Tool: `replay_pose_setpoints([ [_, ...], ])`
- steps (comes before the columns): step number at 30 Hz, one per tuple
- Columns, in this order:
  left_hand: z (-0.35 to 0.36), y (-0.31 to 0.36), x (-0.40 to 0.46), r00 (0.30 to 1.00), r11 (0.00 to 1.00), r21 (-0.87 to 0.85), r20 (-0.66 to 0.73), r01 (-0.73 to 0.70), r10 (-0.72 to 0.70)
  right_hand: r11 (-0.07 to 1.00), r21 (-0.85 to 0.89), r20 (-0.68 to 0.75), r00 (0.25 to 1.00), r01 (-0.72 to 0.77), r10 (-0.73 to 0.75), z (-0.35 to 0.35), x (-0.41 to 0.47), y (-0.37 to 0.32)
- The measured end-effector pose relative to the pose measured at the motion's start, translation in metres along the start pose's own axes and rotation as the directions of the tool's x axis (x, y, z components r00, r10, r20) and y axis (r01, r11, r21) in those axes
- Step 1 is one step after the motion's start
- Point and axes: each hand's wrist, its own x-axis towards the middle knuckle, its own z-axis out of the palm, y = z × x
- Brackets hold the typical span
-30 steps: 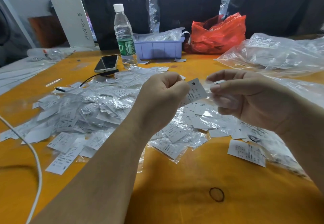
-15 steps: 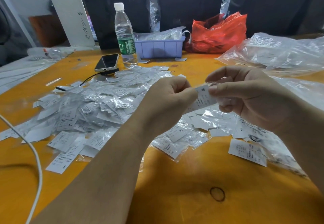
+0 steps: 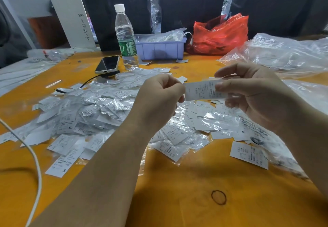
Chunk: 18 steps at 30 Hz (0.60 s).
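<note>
A white printed label (image 3: pixel 200 91) is held above the orange table (image 3: pixel 177 191), between both hands. My left hand (image 3: pixel 158 100) pinches its left end with curled fingers. My right hand (image 3: pixel 252 93) pinches its right end between thumb and forefinger; a clear plastic sleeve seems to sit there too, blurred. Below them lies a wide heap of white labels in clear sleeves (image 3: pixel 92 113), some marked XL or S.
A water bottle (image 3: pixel 126 38), a phone (image 3: pixel 107 64), a lilac bin (image 3: pixel 161 49) and a red plastic bag (image 3: pixel 220 34) stand at the back. Clear bags (image 3: pixel 284 52) pile up at right. A white cable (image 3: pixel 35 164) runs at left. A rubber band (image 3: pixel 218 197) lies near me.
The label has turned from tilted to nearly level and sits further into my right hand's grip. Both hands have shifted slightly to the right.
</note>
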Motion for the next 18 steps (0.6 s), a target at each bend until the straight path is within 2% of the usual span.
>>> replay_pose_setpoints([
  [14, 0.0074, 0.001, -0.0051, 0.995, 0.998, 0.014, 0.078, -0.065, 0.063, 0.999, -0.039, 0.029, 1.0, 0.003, -0.002, 0.0062, -0.0022, 0.004],
  [18, 0.0062, 0.0023, -0.004, 0.996, 0.999, -0.006, 0.074, -0.042, 0.042, 0.999, -0.034, -0.006, 1.0, 0.021, -0.022, 0.0044, -0.0019, 0.0046],
])
